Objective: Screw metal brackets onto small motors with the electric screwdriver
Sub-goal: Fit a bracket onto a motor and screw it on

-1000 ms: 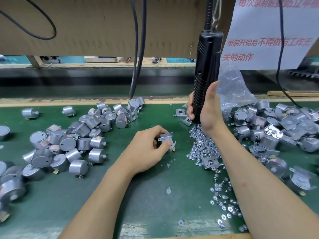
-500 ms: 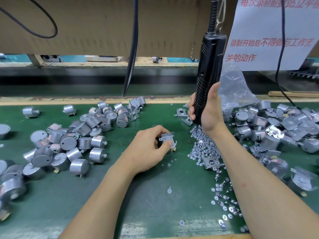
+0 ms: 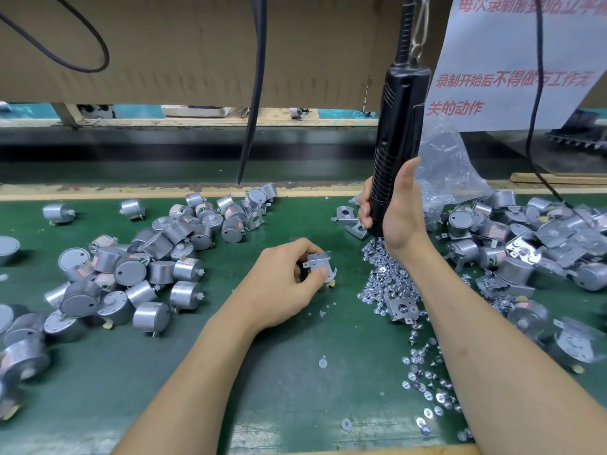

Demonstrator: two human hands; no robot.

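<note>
Right hand (image 3: pixel 402 218) is still gripping the electric screwdriver (image 3: pixel 402 119), dabbing the screw pile (image 3: pixel 384 270), left hand (image 3: pixel 279 284) pinching the bracket (image 3: pixel 318 262); you're not driving yet.

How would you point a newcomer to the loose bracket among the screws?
On the green mat, find the screw pile below the right hand. The bracket lies at its near edge beside the forearm: a holed square plate among round screws.
</note>
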